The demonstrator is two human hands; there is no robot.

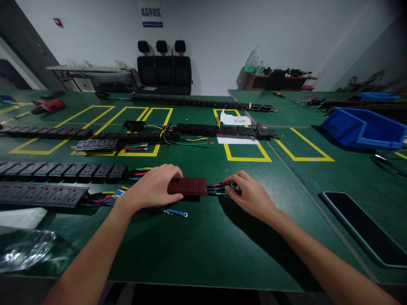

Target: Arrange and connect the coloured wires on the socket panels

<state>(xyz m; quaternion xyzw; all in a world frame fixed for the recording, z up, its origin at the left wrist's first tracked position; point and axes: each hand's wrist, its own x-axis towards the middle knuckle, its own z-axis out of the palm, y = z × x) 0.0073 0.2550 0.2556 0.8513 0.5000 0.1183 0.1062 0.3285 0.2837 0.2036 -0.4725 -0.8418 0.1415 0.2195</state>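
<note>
A short dark red socket strip lies level over the green tabletop in front of me. My left hand grips its left end, thumb below and fingers above. Several red, blue, green and black wires come out of its right end. The fingers of my right hand are pinched round those wires near their ends; the wire tips are partly hidden. Below my left hand, blue wires with a ring terminal rest on the table. Two long black socket strips lie to the left, their wire ends running toward my left wrist.
Further back are more black socket strips and a white paper on a table marked with yellow tape. A blue bin and a phone are at right. A red power drill lies far left, clear plastic near left.
</note>
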